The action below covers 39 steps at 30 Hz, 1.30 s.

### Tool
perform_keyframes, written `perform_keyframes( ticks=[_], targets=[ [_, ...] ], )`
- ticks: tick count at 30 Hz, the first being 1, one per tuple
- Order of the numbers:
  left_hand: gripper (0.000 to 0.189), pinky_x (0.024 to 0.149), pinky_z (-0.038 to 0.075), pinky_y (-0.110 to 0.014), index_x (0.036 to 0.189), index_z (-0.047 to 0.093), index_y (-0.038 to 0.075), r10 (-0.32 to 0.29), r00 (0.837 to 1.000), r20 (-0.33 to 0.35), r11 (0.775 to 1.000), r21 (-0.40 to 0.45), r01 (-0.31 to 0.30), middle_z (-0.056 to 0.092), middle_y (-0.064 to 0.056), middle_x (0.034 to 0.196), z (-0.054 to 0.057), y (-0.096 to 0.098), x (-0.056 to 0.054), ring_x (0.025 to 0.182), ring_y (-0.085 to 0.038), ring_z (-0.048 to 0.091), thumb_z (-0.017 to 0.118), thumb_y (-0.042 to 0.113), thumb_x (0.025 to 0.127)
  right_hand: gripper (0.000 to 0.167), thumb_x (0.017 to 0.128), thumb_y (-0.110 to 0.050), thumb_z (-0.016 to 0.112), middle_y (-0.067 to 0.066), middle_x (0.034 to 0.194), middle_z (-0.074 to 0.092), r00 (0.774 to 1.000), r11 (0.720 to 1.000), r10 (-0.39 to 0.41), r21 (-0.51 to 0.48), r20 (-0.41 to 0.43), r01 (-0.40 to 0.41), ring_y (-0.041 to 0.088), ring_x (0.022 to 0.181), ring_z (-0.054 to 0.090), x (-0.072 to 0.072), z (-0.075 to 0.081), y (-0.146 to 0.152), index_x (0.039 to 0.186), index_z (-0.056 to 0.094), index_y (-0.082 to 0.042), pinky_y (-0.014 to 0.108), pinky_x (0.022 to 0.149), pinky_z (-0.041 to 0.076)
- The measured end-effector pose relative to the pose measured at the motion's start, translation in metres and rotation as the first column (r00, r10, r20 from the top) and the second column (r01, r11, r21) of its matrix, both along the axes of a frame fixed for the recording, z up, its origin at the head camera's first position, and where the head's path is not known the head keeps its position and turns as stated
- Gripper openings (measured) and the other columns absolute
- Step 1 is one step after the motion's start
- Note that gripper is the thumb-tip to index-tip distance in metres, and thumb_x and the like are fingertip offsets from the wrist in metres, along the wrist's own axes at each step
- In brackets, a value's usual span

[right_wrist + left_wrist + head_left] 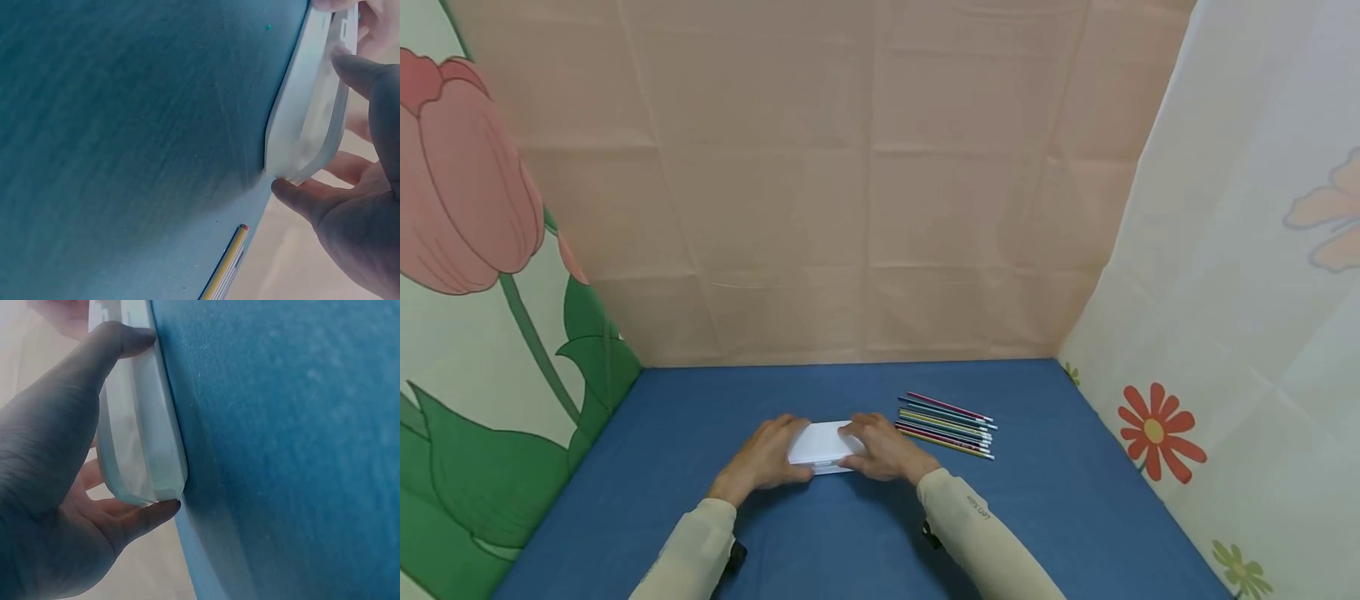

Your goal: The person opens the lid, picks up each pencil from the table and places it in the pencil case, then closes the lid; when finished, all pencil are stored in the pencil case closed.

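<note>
A flat white plastic case (pixel 820 443) with rounded corners lies on the blue cloth between my two hands. My left hand (pixel 771 454) grips its left end, the thumb (pixel 134 341) on the near side and the other fingers spread round the end and far side. At the opposite end my right hand (pixel 883 448) holds it in the same way, with its thumb (pixel 353 69) along the near side. In the right wrist view, a lengthwise seam runs between the case's (pixel 300 106) upper and lower halves.
Several coloured pencils (pixel 946 423) lie side by side just right of my right hand. The blue cloth (pixel 835 542) covers the table. A beige sheet (pixel 850 183) hangs behind, and flower-printed sheets (pixel 1225 317) stand at both sides.
</note>
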State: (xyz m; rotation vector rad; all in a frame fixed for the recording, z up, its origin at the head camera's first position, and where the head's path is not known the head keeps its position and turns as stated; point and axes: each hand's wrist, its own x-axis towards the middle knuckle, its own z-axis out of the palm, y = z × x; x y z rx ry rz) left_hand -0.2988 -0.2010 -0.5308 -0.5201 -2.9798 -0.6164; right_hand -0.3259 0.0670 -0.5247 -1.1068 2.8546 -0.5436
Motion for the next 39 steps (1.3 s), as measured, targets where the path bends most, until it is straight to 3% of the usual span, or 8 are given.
perform_keyframes(
  ticks=[7,14,22,30,35,39],
  targets=[
    [0.096,0.114,0.057,-0.066,0.155,0.063,0.000,-0.029,0.999,-0.014,0.997,0.076,0.030,0.067,-0.026,0.151,-0.005,-0.017,0.005,0.134,-0.045,0.067,0.102,0.045,0.080,0.051,0.110,-0.041,0.075,0.006,0.153,0.071,0.999,0.999,0.037,-0.008,-0.010,-0.037,0.026,0.140,0.066,0.001,0.001,-0.001,0.153,0.069,-0.013,0.045,0.120,0.058],
    [0.105,0.125,0.047,-0.075,0.165,0.053,0.001,-0.001,0.998,0.067,0.990,0.139,-0.008,0.057,-0.030,0.165,-0.007,-0.033,0.010,0.151,-0.054,0.055,0.101,0.045,0.083,0.056,0.108,-0.044,0.078,0.009,0.169,0.059,0.998,0.999,-0.040,0.003,0.055,0.040,0.033,0.159,0.054,0.005,0.003,-0.001,0.156,0.067,-0.017,0.057,0.132,0.049],
    [0.104,0.122,0.049,-0.074,0.165,0.050,-0.003,0.002,0.998,0.070,0.979,0.202,-0.016,0.057,-0.032,0.165,-0.008,-0.044,0.015,0.150,-0.054,0.058,0.103,0.037,0.084,0.054,0.109,-0.043,0.075,0.011,0.172,0.055,0.991,0.997,-0.058,-0.037,0.121,0.063,0.034,0.157,0.056,0.003,0.008,0.005,0.157,0.067,-0.019,0.062,0.130,0.050],
    [0.106,0.118,0.055,-0.070,0.167,0.048,0.000,0.012,0.997,0.072,0.972,0.232,-0.028,0.060,-0.029,0.163,-0.011,-0.048,0.017,0.141,-0.046,0.065,0.104,0.031,0.082,0.046,0.113,-0.040,0.069,0.007,0.158,0.071,0.998,0.997,-0.006,-0.079,0.067,0.011,0.030,0.149,0.066,-0.004,0.015,0.013,0.150,0.071,-0.014,0.055,0.128,0.054],
    [0.113,0.125,0.047,-0.076,0.173,0.039,0.006,-0.015,0.998,0.069,0.971,0.239,-0.002,0.050,-0.029,0.173,-0.009,-0.048,0.017,0.154,-0.053,0.055,0.104,0.029,0.083,0.039,0.114,-0.035,0.067,0.008,0.151,0.075,0.997,0.990,-0.014,-0.142,0.079,0.025,0.030,0.144,0.069,-0.008,0.019,0.021,0.144,0.075,-0.011,0.055,0.125,0.056],
    [0.117,0.127,0.044,-0.077,0.178,0.031,0.013,-0.036,0.996,0.078,0.969,0.245,0.016,0.041,-0.027,0.180,-0.006,-0.047,0.016,0.160,-0.055,0.048,0.102,0.025,0.085,0.035,0.115,-0.030,0.067,0.011,0.144,0.079,0.999,0.980,-0.023,-0.196,0.043,0.031,0.030,0.139,0.072,-0.011,0.021,0.025,0.139,0.078,-0.008,0.055,0.121,0.059]
  ],
)
